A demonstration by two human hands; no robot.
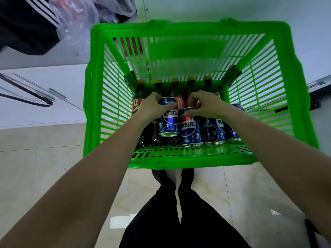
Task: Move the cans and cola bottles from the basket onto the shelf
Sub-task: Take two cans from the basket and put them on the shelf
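A green slatted basket (96, 90) stands on the floor in front of me. Inside, several cola bottles (174, 86) with yellow caps and red labels line the far wall. Blue cola cans stand in the near row. My left hand (152, 106) is closed around the top of one blue can (169, 122), which sits slightly above the others. My right hand (206, 104) grips the top of the neighbouring blue can (190, 130). Two more blue cans (215, 130) stand to the right, partly hidden by my right forearm.
The basket rests on beige floor tiles, with my black-trousered legs (170, 221) just behind it. A white low surface (44, 97) with a black strap lies to the left. Dark clothing and plastic bags (77, 18) sit at the upper left. A white wall rises behind.
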